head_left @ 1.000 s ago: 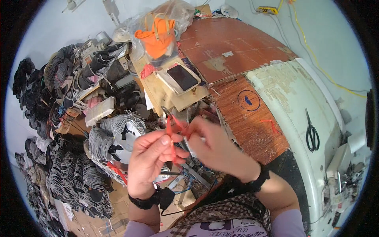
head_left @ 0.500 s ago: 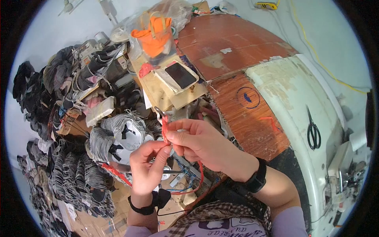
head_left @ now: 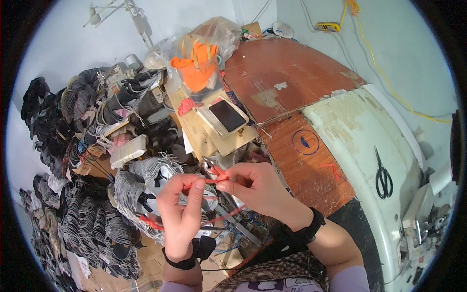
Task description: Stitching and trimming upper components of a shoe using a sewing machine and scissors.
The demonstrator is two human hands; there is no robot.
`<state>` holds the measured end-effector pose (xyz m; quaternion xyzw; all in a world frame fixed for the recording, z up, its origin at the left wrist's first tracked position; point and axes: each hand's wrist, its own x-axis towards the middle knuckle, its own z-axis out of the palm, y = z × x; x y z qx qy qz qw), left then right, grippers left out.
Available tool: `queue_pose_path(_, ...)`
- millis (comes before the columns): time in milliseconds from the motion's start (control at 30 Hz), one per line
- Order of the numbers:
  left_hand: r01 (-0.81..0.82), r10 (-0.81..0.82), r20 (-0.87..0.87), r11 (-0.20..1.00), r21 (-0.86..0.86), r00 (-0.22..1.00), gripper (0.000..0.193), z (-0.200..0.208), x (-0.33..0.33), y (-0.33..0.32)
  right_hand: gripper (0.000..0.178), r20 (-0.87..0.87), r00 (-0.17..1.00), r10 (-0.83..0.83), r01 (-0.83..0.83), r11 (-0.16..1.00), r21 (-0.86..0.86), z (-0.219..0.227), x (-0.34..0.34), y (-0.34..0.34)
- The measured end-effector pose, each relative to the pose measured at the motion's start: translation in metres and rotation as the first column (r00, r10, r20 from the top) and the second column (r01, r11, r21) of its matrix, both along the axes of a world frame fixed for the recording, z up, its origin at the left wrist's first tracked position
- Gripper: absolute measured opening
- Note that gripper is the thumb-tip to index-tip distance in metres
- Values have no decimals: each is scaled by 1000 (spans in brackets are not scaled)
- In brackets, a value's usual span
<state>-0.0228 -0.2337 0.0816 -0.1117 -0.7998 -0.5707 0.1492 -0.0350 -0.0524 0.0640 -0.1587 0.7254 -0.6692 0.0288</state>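
Both hands work close together in the middle of the view on a red cord [head_left: 209,181]. My left hand [head_left: 180,207] pinches it between thumb and fingertips. Just to the right, my right hand [head_left: 258,190] is closed on a bunched, knotted-looking part of the same cord, thumb pressed against the fingers. Between the hands the cord runs taut and roughly level. A grey metal piece [head_left: 207,163] pokes up beside the bunched part; how it joins the cord is unclear. More red strand passes behind my left hand and loops below the right one.
Bundles of grey gloves or knitted pieces [head_left: 92,219] pile up at left. A dark phone [head_left: 227,116] lies on papers. Behind it stands a clear bag with orange cloth [head_left: 197,65]. Black scissors [head_left: 383,180] rest on the pale green surface [head_left: 340,126], right of a brown board [head_left: 311,160].
The hands have moved slightly apart, stretching the cord level between them; before, it stood upright at the fingertips. The whole view has shifted, so the surroundings sit lower.
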Motion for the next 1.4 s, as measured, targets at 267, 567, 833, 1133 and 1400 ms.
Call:
queue_pose_path(267, 34, -40, -36, 989, -144, 999, 19, 19, -35, 24, 16, -231, 872, -432, 434, 900, -46, -6, -14, -19)
queue_pose_path(567, 69, -48, 93, 969, -239, 995, 15, 32, -37, 28, 16, -471, 774, -423, 499, 865, 43, -10, -10, -14)
queue_pose_path(833, 33, -27, 36, 979, -202, 999, 12, 19, -36, 28, 11, -252, 968, 12, 50, 970, 240, -33, 43, -21)
queue_pose_path(1133, -106, 56, -156, 936, -336, 986, 18, 18, -6, 23, 12, -372, 922, -103, 183, 965, 186, -43, 41, -20)
queue_pose_path(1400, -144, 95, -202, 960, -240, 975, 13, -3, -6, 23, 11, -392, 916, -83, 189, 952, 240, -54, 42, -16)
